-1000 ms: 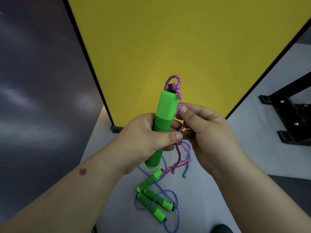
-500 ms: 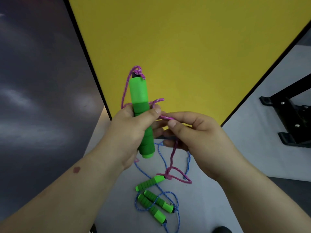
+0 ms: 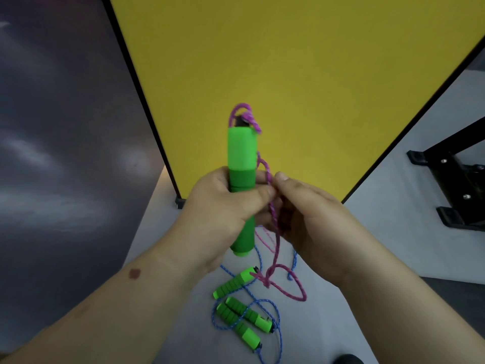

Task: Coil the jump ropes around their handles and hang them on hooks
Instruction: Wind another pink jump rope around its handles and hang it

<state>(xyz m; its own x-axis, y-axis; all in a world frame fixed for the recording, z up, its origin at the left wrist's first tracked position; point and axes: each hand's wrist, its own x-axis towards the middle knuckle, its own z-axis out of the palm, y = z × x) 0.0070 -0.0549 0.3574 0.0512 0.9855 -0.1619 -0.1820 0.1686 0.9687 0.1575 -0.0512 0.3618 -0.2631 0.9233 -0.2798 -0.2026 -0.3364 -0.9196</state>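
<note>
The green foam handle (image 3: 241,179) of the pink braided jump rope (image 3: 273,216) stands upright in front of the yellow panel (image 3: 301,61), with its black cap and a small pink loop at the top. The left hand (image 3: 223,206) grips the handle around its middle, the thumb across the front; this probably holds the handle steady as a core for the winding. The right hand (image 3: 309,214) is just beside it, and its thumb and fingers (image 3: 282,177) pinch the pink rope close to the handle, so the rope can be guided round it under some tension. Only a turn or so seems to lie on the handle, so I judge the coiling is at its beginning. Below the hands the pink rope hangs down to a loose knotted loop on the grey floor (image 3: 380,245).

Near this loop, on the floor, lie three ribbed green handles (image 3: 231,285) with a thin blue rope (image 3: 275,321) tangled around them, not yet coiled. A black metal frame (image 3: 451,185) stands well apart at the right. No hooks are visible.
</note>
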